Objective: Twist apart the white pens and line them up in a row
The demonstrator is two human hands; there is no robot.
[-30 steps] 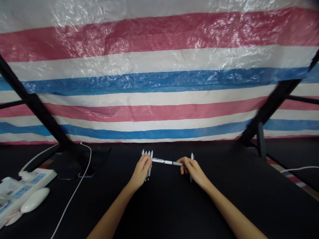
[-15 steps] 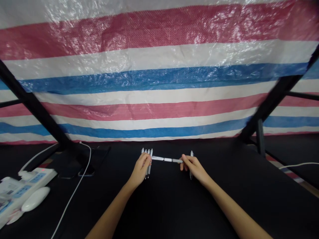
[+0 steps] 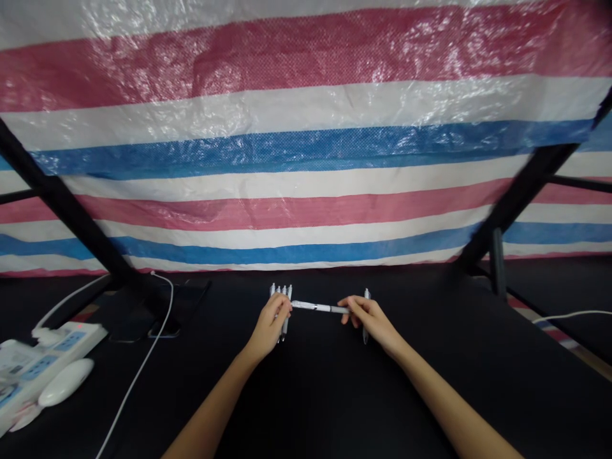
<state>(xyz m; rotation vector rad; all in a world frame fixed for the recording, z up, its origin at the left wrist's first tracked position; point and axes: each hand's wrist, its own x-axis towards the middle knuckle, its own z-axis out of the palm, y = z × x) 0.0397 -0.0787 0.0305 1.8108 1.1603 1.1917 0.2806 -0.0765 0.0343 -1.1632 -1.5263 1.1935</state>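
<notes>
Head view: white pen held level between left hand and right hand, fingers of both clamped on its ends; row of four pens beneath left hand, single pen beneath right, on black surface.

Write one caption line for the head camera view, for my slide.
Right hand holds a white pen out to the left hand, over a row of pens.

Six pens, one left hand, one right hand.

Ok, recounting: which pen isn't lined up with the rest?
The white pen crosswise between the left hand and right hand; the others run front to back.
</notes>
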